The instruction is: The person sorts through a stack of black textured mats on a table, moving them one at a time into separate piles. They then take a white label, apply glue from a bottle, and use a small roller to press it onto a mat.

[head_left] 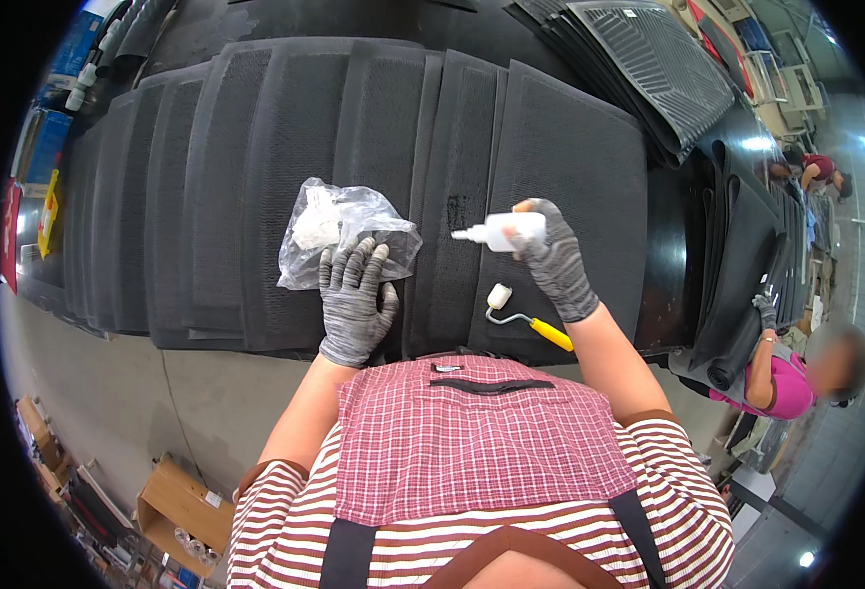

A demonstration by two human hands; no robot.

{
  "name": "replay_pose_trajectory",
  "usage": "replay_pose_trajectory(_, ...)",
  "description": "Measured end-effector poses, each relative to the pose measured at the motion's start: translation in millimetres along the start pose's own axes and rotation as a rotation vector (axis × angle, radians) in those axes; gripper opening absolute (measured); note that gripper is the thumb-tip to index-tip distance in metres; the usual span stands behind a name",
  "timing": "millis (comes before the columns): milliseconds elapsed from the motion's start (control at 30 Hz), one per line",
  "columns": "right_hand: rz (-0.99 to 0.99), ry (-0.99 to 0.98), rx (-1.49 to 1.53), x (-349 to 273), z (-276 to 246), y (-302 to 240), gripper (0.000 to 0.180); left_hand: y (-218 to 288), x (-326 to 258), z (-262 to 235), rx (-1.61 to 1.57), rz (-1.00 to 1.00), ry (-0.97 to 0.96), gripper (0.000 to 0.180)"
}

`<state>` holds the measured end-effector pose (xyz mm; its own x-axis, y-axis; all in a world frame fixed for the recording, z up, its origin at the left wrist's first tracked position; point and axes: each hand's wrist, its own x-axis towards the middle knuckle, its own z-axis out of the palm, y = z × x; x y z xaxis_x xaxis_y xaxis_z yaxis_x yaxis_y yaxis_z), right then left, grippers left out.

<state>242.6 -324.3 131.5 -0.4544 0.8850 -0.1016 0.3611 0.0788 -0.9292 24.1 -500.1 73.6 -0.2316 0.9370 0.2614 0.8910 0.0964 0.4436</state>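
My right hand (556,257), in a grey glove with bare fingertips, grips a white squeeze bottle (503,233). The bottle is tipped on its side, its thin nozzle pointing left at a dark, wet-looking patch (459,211) on a black textured mat (457,285). My left hand (356,306), gloved alike, lies flat with fingers out over the lower edge of a clear plastic bag (354,211). Something white is inside the bag; its kind I cannot make out. Below my right hand rests a small paint roller (547,334) with a white head and yellow handle.
Overlapping black mats (216,196) spread leftward across the table. At the back right is a pile of ribbed mats (648,69). A co-worker in a pink top (791,378) stands at the right beside more dark mats (737,265). A cardboard box (185,506) sits on the floor, lower left.
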Motion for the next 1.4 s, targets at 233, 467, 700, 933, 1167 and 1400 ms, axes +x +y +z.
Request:
replay_pose_trajectory(233, 0.394, 0.139, 0.276, -45, -54, 46, 0.025, 3, -8, -17, -0.046, 0.112, 0.206, 0.037)
replay_pose_trajectory(467, -0.323, 0.368, -0.632, -46, -50, 11, 0.02, -14, 14, -29, -0.166, -0.257, 0.424, 0.036)
replay_pose_trajectory(700, -0.347, -0.449, 0.035, -15, 93, -69, 0.02, -27, 9, -19, -0.47, -0.431, 0.298, 0.016)
replay_pose_trajectory(933, -0.241, -0.668, -0.817, 82, 183, -22, 0.046, -11, 3, -35, -0.484, -0.16, 0.374, 0.012)
replay_pose_trajectory(1167, -0.599, -0.273, -0.838, 45, 174, -55, 0.025, -3, 35, -88, -0.379, -0.014, 0.157, 0.032)
replay_pose_trajectory(1400, -0.291, -0.424, -0.959, 56, 180, -42, 0.035, -22, 1, -53, -0.46, -0.112, 0.276, 0.02)
